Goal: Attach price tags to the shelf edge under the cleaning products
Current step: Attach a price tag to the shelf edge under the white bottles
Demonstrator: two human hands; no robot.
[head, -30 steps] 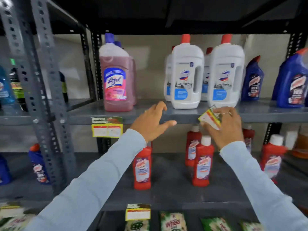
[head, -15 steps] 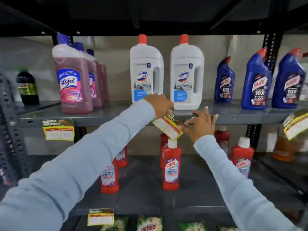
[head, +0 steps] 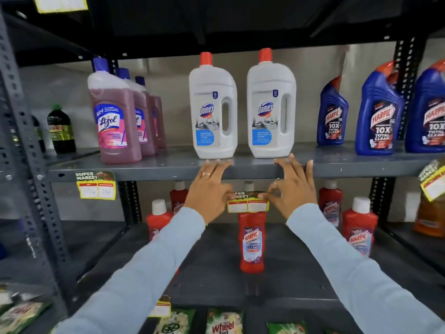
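Both arms reach forward toward twelve o'clock. The left hand (head: 209, 189) and the right hand (head: 292, 186) are raised with fingers spread upward; thumbs and forefingers seem pinched together.

Two jugs (head: 213, 112) stand on the shelf (head: 168, 167); a price tag (head: 248, 203) hangs below its edge between the left hand (head: 207, 194) and right hand (head: 293, 189), another tag (head: 95, 185) further left.

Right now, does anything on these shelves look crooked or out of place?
Yes. The price tag at the far right hangs tilted off the shelf edge, while the tag under the pink Lizol bottles sits level. The tag between both hands looks roughly level.
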